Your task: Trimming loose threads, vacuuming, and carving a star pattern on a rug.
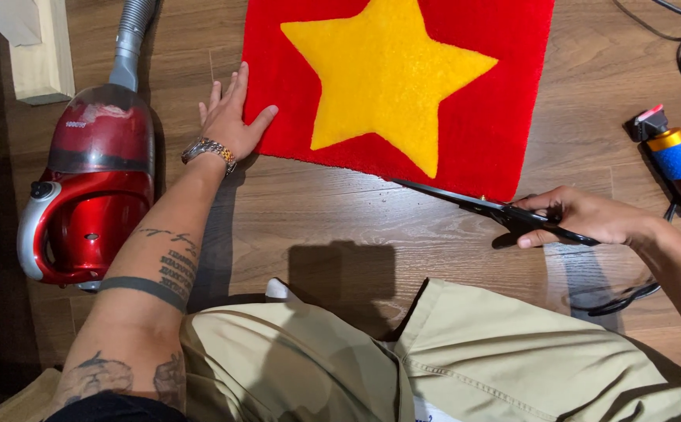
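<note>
Rug edge, scissors in hand.
My right hand (582,215) grips black scissors (473,205) at the red rug's (504,117) near edge; my left hand (231,117), grip released, lies flat on its left edge.

Red tufted rug (481,117) with a big yellow five-point star (383,74) lies flat on the wooden floor (340,227), skewed a bit, its top cut off by the frame edge; the near-left corner is pinned under a flat palm. Black scissors (481,207) are held low and near-horizontal just off the rug's near-right corner, blades closed or nearly so, long tip pointing left along the near edge, handles wrapped by fingers (540,238).
</note>
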